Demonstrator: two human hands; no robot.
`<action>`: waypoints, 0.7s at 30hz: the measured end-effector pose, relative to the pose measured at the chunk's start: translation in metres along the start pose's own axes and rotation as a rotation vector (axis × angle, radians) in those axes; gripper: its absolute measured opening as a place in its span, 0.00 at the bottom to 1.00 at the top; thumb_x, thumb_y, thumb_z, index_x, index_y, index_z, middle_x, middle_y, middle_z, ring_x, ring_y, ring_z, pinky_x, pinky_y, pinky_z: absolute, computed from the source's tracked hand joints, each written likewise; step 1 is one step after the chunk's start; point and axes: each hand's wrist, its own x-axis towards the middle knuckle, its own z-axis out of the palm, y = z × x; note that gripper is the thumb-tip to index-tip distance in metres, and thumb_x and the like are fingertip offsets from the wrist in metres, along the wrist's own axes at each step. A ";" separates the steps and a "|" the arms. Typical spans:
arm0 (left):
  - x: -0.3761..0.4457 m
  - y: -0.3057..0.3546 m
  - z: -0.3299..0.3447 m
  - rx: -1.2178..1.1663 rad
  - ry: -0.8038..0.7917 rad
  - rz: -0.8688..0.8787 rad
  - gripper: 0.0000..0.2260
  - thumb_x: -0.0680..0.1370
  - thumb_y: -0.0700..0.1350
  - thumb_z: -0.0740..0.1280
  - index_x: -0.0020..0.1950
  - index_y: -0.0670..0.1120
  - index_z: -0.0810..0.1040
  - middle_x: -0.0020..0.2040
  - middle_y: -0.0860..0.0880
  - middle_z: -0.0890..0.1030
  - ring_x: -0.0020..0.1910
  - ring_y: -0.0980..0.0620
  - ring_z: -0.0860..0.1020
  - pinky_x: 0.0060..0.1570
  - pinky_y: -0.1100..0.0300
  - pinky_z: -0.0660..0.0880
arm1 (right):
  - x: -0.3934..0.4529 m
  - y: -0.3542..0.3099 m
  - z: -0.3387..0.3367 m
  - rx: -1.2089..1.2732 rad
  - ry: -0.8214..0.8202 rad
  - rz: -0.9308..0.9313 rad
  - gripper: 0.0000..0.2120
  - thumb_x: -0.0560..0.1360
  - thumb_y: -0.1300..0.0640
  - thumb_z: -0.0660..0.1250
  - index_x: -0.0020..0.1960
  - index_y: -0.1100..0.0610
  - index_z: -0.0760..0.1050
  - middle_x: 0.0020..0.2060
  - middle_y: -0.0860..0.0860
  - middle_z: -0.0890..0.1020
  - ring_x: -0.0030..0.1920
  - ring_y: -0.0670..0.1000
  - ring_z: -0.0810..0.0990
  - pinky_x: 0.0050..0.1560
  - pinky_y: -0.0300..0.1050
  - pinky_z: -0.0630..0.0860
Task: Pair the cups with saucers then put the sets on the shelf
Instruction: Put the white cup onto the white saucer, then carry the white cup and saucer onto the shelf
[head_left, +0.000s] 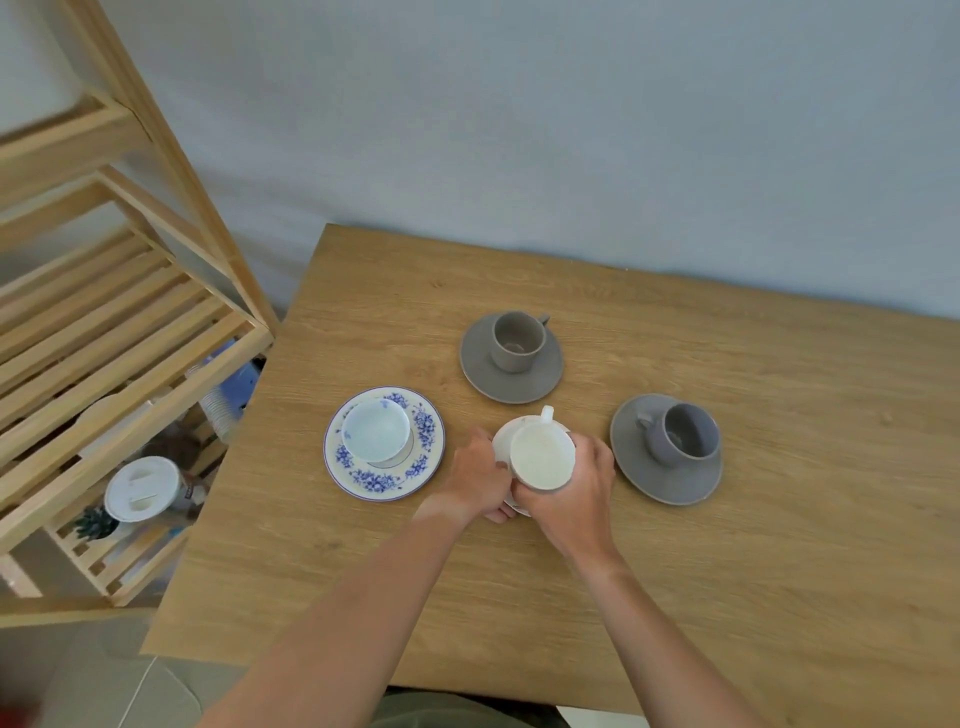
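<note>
A plain white cup sits over a white saucer at the middle of the wooden table. My right hand wraps the cup's near side, and my left hand grips the saucer's left edge. Left of them, a blue-flowered cup rests on its matching saucer. Behind, a brown-grey cup stands on a brown-grey saucer. To the right, a blue-grey cup stands on a grey saucer. The slatted wooden shelf is at the left.
The shelf's lower levels hold a white lidded container, a stack of paper cups, a small dark plant and a blue item. A pale wall runs behind the table.
</note>
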 end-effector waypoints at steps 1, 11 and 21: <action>-0.001 0.002 0.000 -0.009 -0.006 -0.001 0.13 0.82 0.35 0.58 0.66 0.43 0.65 0.56 0.34 0.81 0.40 0.40 0.88 0.36 0.49 0.86 | -0.002 0.000 0.000 0.009 0.008 0.007 0.39 0.56 0.44 0.81 0.62 0.49 0.70 0.61 0.50 0.73 0.66 0.46 0.65 0.63 0.47 0.69; -0.014 0.032 -0.018 -0.123 -0.027 0.143 0.11 0.79 0.35 0.56 0.61 0.43 0.66 0.58 0.35 0.75 0.48 0.31 0.83 0.40 0.39 0.84 | 0.008 -0.021 -0.007 0.071 0.214 -0.010 0.39 0.56 0.33 0.81 0.54 0.58 0.75 0.50 0.52 0.79 0.53 0.53 0.75 0.51 0.60 0.79; 0.007 0.061 -0.127 -0.247 0.099 0.275 0.12 0.78 0.34 0.58 0.60 0.45 0.65 0.58 0.37 0.78 0.52 0.35 0.83 0.36 0.48 0.84 | 0.057 -0.146 0.034 0.086 0.233 -0.170 0.41 0.56 0.37 0.77 0.63 0.55 0.72 0.54 0.43 0.71 0.63 0.54 0.72 0.59 0.49 0.72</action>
